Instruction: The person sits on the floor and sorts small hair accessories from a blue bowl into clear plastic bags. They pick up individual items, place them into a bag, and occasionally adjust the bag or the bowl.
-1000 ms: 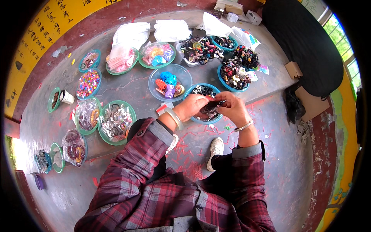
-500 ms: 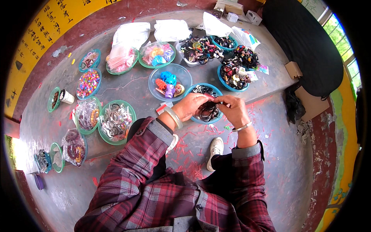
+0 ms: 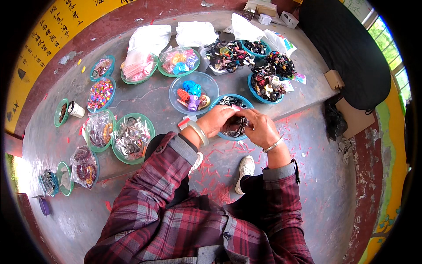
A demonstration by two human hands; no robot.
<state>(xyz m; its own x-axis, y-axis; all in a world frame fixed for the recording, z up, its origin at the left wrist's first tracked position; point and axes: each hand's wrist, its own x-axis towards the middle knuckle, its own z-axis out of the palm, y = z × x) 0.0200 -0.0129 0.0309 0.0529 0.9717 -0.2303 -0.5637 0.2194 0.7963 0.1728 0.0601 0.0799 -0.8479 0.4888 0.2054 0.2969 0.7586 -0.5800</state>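
Over a blue basin my two hands meet, fingertips close together. My left hand, with a pale bangle at its wrist, pinches one end of a small pinkish-red piece; what exactly it is I cannot make out. On the other side, my right hand has its fingers curled against the same piece, its thumb lower down. Dark hair ties and some black-and-white ones lie in the basin below, partly covered by the hands.
A clear blue bowl with colourful hair clips stands behind. Green and blue basins of small accessories line the left, and basins of dark hair ties stand at the back right. Red scraps litter the floor around my shoe.
My right hand has turned and shifted slightly left and down, bringing its fingers closer to the left hand. Less of the pinkish-red piece shows. The left hand has barely moved.
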